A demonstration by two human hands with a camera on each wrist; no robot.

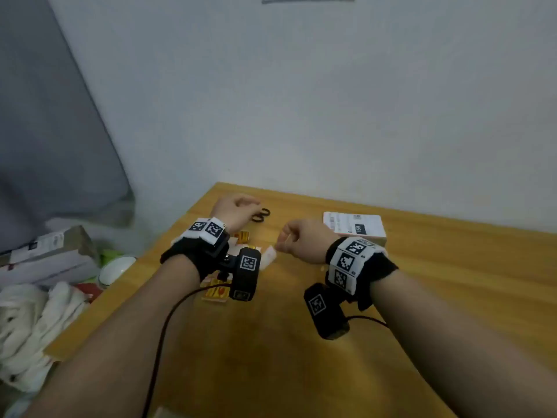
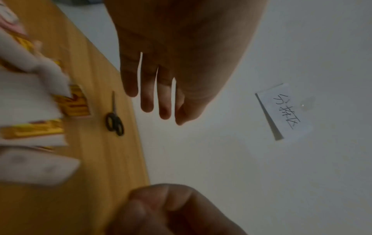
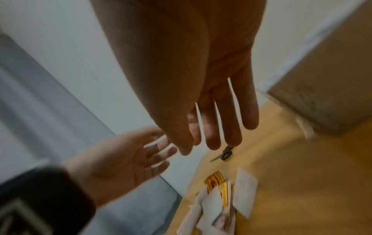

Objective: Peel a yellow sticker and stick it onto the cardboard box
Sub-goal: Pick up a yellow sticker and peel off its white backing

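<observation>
— Over the wooden table [image 1: 391, 297], what lies beside the scissors [image 1: 261, 215]?
— Right of them, the cardboard box [image 1: 355, 228], white-labelled on top. Just nearer than them, yellow stickers [image 1: 242, 236] with red print among white backing scraps.
— And the hands?
— Left hand [image 1: 233, 211] above the scissors, right hand [image 1: 298, 236] between stickers and box; both loose-fingered, holding nothing.
</observation>
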